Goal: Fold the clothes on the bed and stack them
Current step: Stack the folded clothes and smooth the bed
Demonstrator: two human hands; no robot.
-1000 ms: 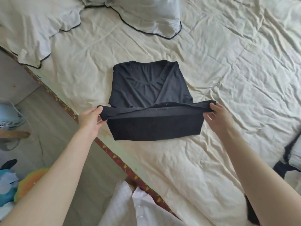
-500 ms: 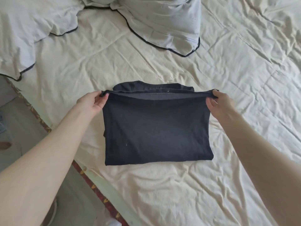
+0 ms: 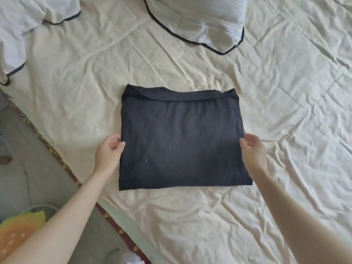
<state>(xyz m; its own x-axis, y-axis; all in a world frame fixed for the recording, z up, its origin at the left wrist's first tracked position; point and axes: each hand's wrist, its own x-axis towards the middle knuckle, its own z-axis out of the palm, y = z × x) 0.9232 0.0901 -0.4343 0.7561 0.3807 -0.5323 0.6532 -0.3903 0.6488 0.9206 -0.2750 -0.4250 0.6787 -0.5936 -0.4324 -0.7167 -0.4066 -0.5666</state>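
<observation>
A black garment (image 3: 181,141) lies folded into a flat rectangle in the middle of the cream bed sheet (image 3: 285,115), its hemmed edge turned over along the far side. My left hand (image 3: 109,152) is at the garment's left edge, thumb on the cloth and fingers curled beside it. At the right edge my right hand (image 3: 252,149) pinches the cloth the same way. Both hands sit about halfway along the sides.
Two white pillows with dark piping lie at the head of the bed, one at the far left (image 3: 22,25) and one at the far middle (image 3: 205,21). The bed's patterned edge (image 3: 62,164) runs diagonally on the left, with grey floor and an orange-green object (image 3: 21,229) beyond.
The near half of the garment has been folded over the far half and laid flat. Both hands let go of the far edge and moved back to the middle of the sides.
</observation>
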